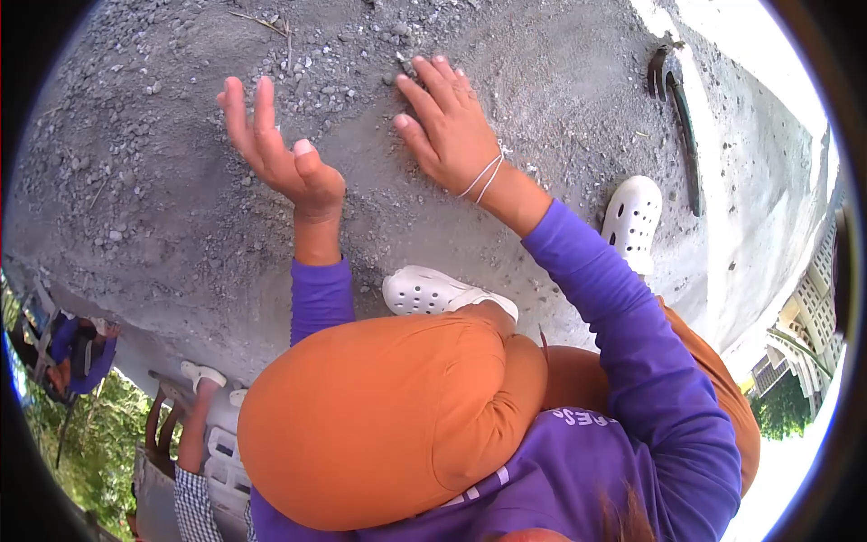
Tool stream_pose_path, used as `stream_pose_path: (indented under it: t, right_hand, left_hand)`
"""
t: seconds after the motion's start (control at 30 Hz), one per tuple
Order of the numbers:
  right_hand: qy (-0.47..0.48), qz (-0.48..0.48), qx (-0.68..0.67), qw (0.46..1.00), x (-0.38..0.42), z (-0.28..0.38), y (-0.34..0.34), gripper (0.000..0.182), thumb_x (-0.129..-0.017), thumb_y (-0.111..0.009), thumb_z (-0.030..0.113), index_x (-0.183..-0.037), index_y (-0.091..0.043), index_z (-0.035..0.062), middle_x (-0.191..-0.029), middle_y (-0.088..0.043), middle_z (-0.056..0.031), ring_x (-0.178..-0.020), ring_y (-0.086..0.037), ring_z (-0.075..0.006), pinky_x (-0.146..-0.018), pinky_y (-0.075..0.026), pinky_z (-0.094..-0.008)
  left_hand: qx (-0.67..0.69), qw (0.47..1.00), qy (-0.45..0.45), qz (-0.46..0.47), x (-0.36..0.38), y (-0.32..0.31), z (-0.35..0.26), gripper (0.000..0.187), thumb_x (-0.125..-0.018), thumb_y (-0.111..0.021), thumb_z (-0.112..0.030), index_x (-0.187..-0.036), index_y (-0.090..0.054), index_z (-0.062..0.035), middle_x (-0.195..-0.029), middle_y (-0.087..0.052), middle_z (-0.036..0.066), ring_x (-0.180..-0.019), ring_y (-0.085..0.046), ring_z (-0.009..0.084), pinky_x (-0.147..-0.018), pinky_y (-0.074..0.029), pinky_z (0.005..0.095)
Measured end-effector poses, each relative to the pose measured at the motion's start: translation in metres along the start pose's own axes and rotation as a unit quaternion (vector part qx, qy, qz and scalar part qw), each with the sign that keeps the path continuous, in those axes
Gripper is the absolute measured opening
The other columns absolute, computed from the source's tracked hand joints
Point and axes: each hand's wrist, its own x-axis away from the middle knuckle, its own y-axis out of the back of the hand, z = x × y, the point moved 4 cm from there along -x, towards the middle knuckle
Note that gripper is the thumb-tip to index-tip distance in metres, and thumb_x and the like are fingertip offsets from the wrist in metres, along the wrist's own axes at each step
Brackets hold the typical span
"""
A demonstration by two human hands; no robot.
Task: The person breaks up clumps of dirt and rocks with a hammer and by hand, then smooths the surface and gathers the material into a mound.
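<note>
Grey gravel (135, 163) mixed with sand covers the ground at the upper left. Over it my left hand (284, 158) is raised, palm partly up, fingers apart and holding nothing. To its right, my right hand (447, 122) is palm down with its fingers spread, close to the sandy ground by some small stones; whether it touches the ground I cannot tell. A thin white string (490, 172) circles the right wrist. Both arms have purple sleeves.
A hand tool (684, 126) with curved prongs and a dark handle lies at the upper right. White clogs (424, 291) are on my feet, below my orange-clad knee. Other people (81, 352) are at the lower left, near grey hollow blocks (226, 465).
</note>
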Motion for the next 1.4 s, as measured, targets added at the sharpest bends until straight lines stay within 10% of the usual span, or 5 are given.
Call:
stream_pose_path:
  t: [0.37, 0.47, 0.7, 1.03, 1.4]
  right_hand:
    - [0.340, 0.345, -0.089, 0.870, 0.076, 0.064, -0.034, 0.046, -0.086, -0.063, 0.028, -0.130, -0.057, 0.0178, -0.150, -0.041, -0.0050, -0.141, -0.034, -0.0282, -0.120, -0.022, -0.0489]
    - [0.433, 0.302, -0.091, 0.845, 0.095, 0.076, -0.067, 0.045, -0.087, -0.057, 0.022, -0.132, -0.054, 0.0158, -0.150, -0.040, -0.0044, -0.141, -0.033, -0.0278, -0.120, -0.022, -0.0476]
    - [0.344, 0.262, -0.027, 0.901, 0.049, 0.115, -0.091, 0.047, -0.091, -0.050, 0.021, -0.137, -0.047, 0.0147, -0.153, -0.034, -0.0036, -0.144, -0.029, -0.0263, -0.121, -0.019, -0.0480]
    - [0.460, 0.279, -0.051, 0.841, 0.078, 0.186, -0.148, 0.036, -0.082, -0.056, 0.020, -0.117, -0.062, 0.0110, -0.130, -0.053, -0.0065, -0.133, -0.041, -0.0274, -0.120, -0.021, -0.0470]
    - [0.395, 0.263, -0.051, 0.879, 0.040, 0.086, -0.023, 0.031, -0.078, -0.065, 0.018, -0.108, -0.063, 0.0096, -0.123, -0.056, -0.0085, -0.124, -0.050, -0.0267, -0.118, -0.026, -0.0496]
  left_hand:
    - [-0.084, 0.981, 0.131, -0.112, 0.057, 0.087, 0.055, 0.061, -0.100, -0.018, -0.033, -0.130, -0.049, 0.0102, -0.146, -0.036, 0.025, -0.136, -0.036, 0.0344, -0.111, -0.032, 0.0472]
    - [-0.091, 0.972, 0.160, -0.143, 0.071, 0.093, 0.050, 0.061, -0.100, -0.019, -0.035, -0.130, -0.049, 0.0094, -0.144, -0.039, 0.022, -0.135, -0.039, 0.0323, -0.113, -0.030, 0.0466]
    - [-0.183, 0.955, 0.201, -0.119, 0.107, 0.124, 0.041, 0.061, -0.100, -0.018, -0.034, -0.129, -0.051, 0.0087, -0.144, -0.039, 0.023, -0.134, -0.039, 0.0332, -0.112, -0.030, 0.0459]
    - [-0.187, 0.926, 0.254, -0.207, 0.104, 0.158, 0.044, 0.057, -0.095, -0.022, -0.028, -0.125, -0.053, 0.0094, -0.144, -0.040, 0.023, -0.132, -0.040, 0.0329, -0.109, -0.033, 0.0465]
    - [-0.155, 0.895, 0.365, -0.206, 0.158, 0.156, 0.045, 0.053, -0.093, -0.025, -0.023, -0.125, -0.055, 0.0075, -0.141, -0.043, 0.022, -0.133, -0.039, 0.0314, -0.111, -0.030, 0.0460]
